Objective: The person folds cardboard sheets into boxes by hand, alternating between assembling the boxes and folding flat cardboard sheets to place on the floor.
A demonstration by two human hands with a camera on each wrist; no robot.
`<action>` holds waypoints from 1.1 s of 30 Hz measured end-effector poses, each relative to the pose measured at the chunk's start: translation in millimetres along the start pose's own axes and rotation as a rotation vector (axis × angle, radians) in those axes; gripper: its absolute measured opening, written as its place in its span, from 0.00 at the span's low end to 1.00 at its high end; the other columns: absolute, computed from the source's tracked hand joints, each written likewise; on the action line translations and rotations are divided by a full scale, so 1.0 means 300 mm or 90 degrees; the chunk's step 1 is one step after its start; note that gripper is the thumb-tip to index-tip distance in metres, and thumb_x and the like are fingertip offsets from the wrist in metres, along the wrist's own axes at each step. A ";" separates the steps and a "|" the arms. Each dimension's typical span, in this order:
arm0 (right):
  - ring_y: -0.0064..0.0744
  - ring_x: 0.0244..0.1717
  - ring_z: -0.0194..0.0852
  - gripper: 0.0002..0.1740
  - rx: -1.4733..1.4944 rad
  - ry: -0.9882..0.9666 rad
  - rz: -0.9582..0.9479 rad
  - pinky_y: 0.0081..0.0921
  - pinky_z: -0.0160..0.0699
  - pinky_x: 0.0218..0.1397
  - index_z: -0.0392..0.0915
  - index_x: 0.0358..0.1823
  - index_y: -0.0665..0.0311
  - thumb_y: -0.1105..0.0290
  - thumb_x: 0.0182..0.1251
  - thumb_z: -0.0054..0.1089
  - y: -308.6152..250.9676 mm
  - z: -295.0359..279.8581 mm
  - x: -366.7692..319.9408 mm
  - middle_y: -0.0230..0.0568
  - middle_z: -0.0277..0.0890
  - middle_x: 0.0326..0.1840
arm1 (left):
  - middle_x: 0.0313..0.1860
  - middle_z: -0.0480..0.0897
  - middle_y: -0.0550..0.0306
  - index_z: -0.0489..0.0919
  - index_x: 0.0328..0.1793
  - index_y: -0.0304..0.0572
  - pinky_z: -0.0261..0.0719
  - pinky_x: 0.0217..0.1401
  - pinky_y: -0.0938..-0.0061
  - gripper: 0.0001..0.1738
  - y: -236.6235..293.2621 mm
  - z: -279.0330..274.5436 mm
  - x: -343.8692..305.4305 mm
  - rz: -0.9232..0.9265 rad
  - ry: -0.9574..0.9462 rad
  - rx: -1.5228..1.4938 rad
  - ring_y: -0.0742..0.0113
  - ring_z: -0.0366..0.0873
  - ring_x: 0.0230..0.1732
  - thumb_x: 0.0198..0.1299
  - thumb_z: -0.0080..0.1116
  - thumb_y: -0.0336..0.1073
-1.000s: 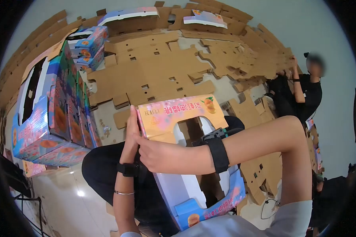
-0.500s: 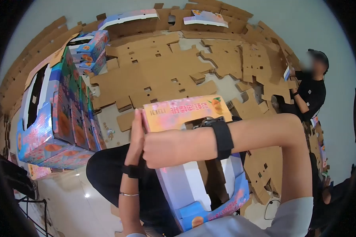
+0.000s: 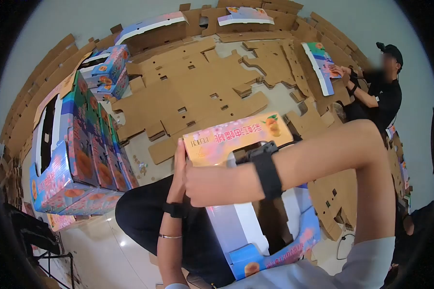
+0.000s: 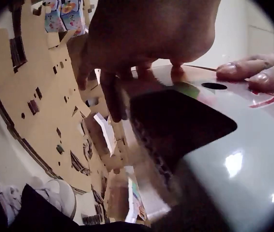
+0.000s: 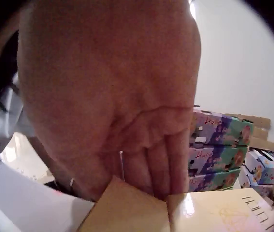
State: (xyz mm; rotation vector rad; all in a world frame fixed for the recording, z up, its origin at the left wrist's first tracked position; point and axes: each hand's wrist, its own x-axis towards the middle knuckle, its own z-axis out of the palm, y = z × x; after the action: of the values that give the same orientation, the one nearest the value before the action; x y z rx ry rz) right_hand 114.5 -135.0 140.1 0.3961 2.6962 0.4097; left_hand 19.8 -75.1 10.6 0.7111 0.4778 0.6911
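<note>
A printed peach carton [image 3: 238, 231] lies tilted across the lap, with a yellow-orange end panel and a long cut-out opening onto brown cardboard inside. Against its left side my left hand [image 3: 179, 168] rests upright, fingers pointing up to the far corner. Across the carton's top reaches my right hand [image 3: 214, 185], its fingers extending down over the same left edge. In the right wrist view those fingers pass behind the yellow panel [image 5: 224, 208], which hides their tips. In the left wrist view fingertips [image 4: 229, 70] touch the shiny printed side, near a dark cut-out.
A row of finished peach cartons [image 3: 72, 159] stands at the left, and smaller stacked cartons [image 3: 106, 72] behind it. Flat cardboard sheets [image 3: 178, 91] spread over the floor ahead. At the right sits a person [image 3: 378, 91] in black, handling a printed sheet [image 3: 320, 65].
Both hands stay at the carton's left edge, while the right knuckles tip further over it. The whole scene shifts slightly in the head view. The other person has laid down a printed sheet.
</note>
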 end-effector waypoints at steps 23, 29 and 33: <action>0.33 0.44 0.76 0.14 -0.143 -0.120 0.124 0.38 0.76 0.49 0.81 0.42 0.60 0.66 0.58 0.52 -0.051 -0.132 -0.044 0.35 0.78 0.40 | 0.62 0.73 0.45 0.62 0.71 0.40 0.77 0.59 0.65 0.42 -0.008 0.013 -0.034 -0.015 0.026 -0.080 0.56 0.75 0.59 0.67 0.28 0.68; 0.26 0.53 0.73 0.10 -0.252 -0.179 0.183 0.37 0.61 0.62 0.85 0.39 0.52 0.63 0.60 0.56 -0.044 0.045 0.026 0.22 0.81 0.44 | 0.62 0.74 0.45 0.63 0.70 0.40 0.78 0.58 0.66 0.41 -0.021 -0.045 -0.007 0.008 0.061 -0.033 0.56 0.76 0.59 0.67 0.28 0.67; 0.43 0.48 0.74 0.09 -0.002 0.149 0.109 0.46 0.65 0.62 0.85 0.26 0.58 0.65 0.47 0.58 -0.012 0.043 -0.025 0.40 0.80 0.37 | 0.61 0.74 0.45 0.64 0.70 0.40 0.78 0.58 0.66 0.41 -0.042 -0.040 0.009 0.006 0.057 -0.022 0.57 0.76 0.58 0.68 0.28 0.67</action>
State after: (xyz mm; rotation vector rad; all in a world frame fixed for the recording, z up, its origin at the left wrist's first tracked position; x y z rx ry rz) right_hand 125.7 -137.9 129.8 0.6164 2.8966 0.5387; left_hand 19.4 -75.1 -6.8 0.6528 0.5443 0.7411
